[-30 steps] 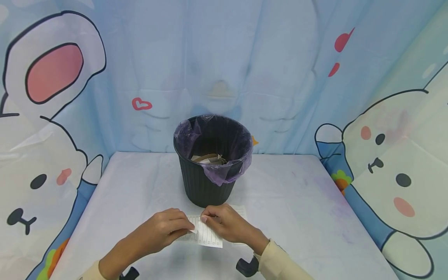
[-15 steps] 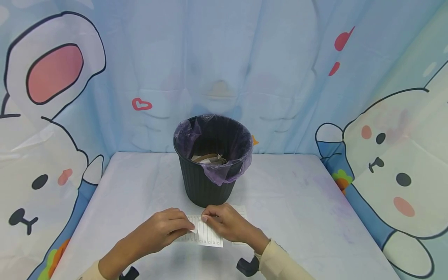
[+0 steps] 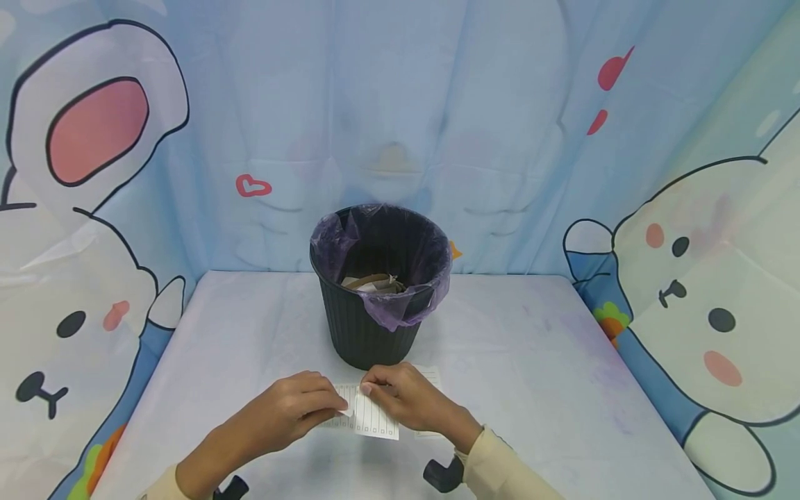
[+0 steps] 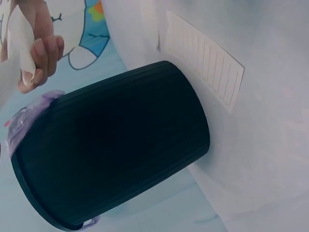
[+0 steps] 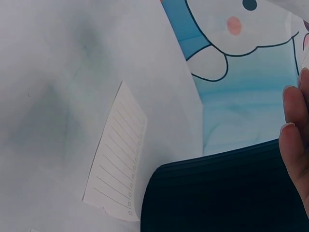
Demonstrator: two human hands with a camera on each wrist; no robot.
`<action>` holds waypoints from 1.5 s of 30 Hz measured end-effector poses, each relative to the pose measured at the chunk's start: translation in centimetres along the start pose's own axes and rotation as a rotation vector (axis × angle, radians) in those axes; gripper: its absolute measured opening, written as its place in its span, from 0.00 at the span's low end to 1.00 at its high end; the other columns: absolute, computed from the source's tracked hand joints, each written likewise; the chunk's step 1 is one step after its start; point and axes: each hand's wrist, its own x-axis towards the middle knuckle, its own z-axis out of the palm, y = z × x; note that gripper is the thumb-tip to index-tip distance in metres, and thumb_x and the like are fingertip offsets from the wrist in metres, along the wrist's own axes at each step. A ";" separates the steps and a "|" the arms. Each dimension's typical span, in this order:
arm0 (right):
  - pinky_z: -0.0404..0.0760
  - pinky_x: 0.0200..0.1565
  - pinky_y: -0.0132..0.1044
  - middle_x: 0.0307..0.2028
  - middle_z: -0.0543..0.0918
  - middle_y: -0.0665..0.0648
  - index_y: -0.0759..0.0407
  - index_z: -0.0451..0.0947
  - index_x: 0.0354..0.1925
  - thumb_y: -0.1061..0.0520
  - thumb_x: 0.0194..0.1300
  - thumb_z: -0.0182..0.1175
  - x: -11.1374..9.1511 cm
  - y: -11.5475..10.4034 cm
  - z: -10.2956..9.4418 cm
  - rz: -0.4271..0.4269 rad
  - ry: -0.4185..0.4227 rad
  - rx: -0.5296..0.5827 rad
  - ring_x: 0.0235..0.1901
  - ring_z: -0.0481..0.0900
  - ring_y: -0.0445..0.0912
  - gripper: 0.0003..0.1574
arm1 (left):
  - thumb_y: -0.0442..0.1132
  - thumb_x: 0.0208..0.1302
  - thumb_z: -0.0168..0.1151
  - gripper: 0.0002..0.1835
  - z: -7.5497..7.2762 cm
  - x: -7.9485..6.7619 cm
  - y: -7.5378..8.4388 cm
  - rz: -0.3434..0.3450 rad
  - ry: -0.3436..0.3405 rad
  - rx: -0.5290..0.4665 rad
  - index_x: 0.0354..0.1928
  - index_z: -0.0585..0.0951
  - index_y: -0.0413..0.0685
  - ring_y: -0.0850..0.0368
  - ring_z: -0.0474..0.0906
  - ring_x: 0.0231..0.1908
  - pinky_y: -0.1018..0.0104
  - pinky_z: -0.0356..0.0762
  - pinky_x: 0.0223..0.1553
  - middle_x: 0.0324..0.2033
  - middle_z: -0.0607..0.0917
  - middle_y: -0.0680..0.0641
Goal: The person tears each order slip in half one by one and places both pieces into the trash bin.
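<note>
My left hand (image 3: 294,410) pinches a white piece of paper between thumb and fingertips, low in front of the bin. Beside it my right hand (image 3: 406,397) pinches the top of a lined paper slip (image 3: 375,419) with a row of small boxes along its lower edge. Both sets of fingertips are close together. In the left wrist view a curled white piece of paper (image 4: 20,41) shows against the fingers (image 4: 41,55) of a hand. A lined sheet (image 5: 116,157) lies on the table near the bin's base, partly covered by my right hand in the head view.
A black ribbed bin (image 3: 365,333) with a purple plastic liner (image 3: 400,314) stands just beyond my hands. Scraps of card and paper (image 3: 375,281) lie in it. The white-covered table (image 3: 519,361) meets a blue cartoon curtain (image 3: 281,125) behind and at both sides.
</note>
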 end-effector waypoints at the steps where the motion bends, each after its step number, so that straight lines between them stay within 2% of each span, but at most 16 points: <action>1: 0.77 0.30 0.24 0.28 0.84 0.50 0.59 0.81 0.37 0.59 0.73 0.58 0.0 0.0 0.0 -0.002 0.001 0.000 0.26 0.71 0.29 0.07 | 0.30 0.52 0.75 0.13 0.0 0.0 0.0 0.001 0.002 0.002 0.40 0.87 0.50 0.66 0.80 0.36 0.80 0.79 0.44 0.35 0.87 0.56; 11: 0.77 0.30 0.23 0.28 0.84 0.50 0.59 0.81 0.37 0.59 0.73 0.58 -0.1 0.0 0.0 0.004 -0.001 -0.008 0.26 0.71 0.28 0.07 | 0.30 0.52 0.75 0.13 0.0 0.0 0.0 0.003 0.003 -0.002 0.40 0.87 0.49 0.66 0.80 0.36 0.79 0.79 0.44 0.35 0.87 0.56; 22: 0.77 0.29 0.23 0.28 0.84 0.50 0.59 0.82 0.37 0.59 0.73 0.59 -0.2 0.0 0.0 0.035 -0.007 0.005 0.26 0.71 0.29 0.07 | 0.28 0.48 0.77 0.14 0.1 0.0 0.4 -0.023 0.003 0.002 0.38 0.87 0.50 0.67 0.80 0.35 0.79 0.79 0.46 0.34 0.87 0.57; 29: 0.77 0.29 0.23 0.28 0.84 0.50 0.59 0.82 0.37 0.60 0.73 0.59 -0.2 0.1 0.1 0.026 0.000 -0.005 0.26 0.71 0.29 0.07 | 0.30 0.51 0.75 0.13 -0.1 0.0 0.4 0.016 0.015 0.009 0.40 0.87 0.49 0.66 0.80 0.36 0.79 0.79 0.45 0.35 0.87 0.56; 34: 0.77 0.30 0.23 0.29 0.84 0.50 0.59 0.82 0.37 0.60 0.73 0.59 -0.2 0.2 0.2 0.033 -0.005 -0.008 0.26 0.71 0.29 0.06 | 0.30 0.51 0.76 0.14 -0.1 0.0 0.5 -0.011 0.006 0.004 0.40 0.87 0.50 0.67 0.80 0.36 0.80 0.79 0.45 0.35 0.87 0.56; 45: 0.77 0.29 0.24 0.29 0.84 0.51 0.60 0.82 0.38 0.59 0.74 0.58 -0.1 0.2 0.1 0.039 -0.014 -0.008 0.26 0.72 0.29 0.08 | 0.30 0.48 0.77 0.15 -0.4 0.1 0.5 -0.002 0.029 0.036 0.39 0.88 0.49 0.66 0.81 0.36 0.78 0.80 0.45 0.35 0.88 0.56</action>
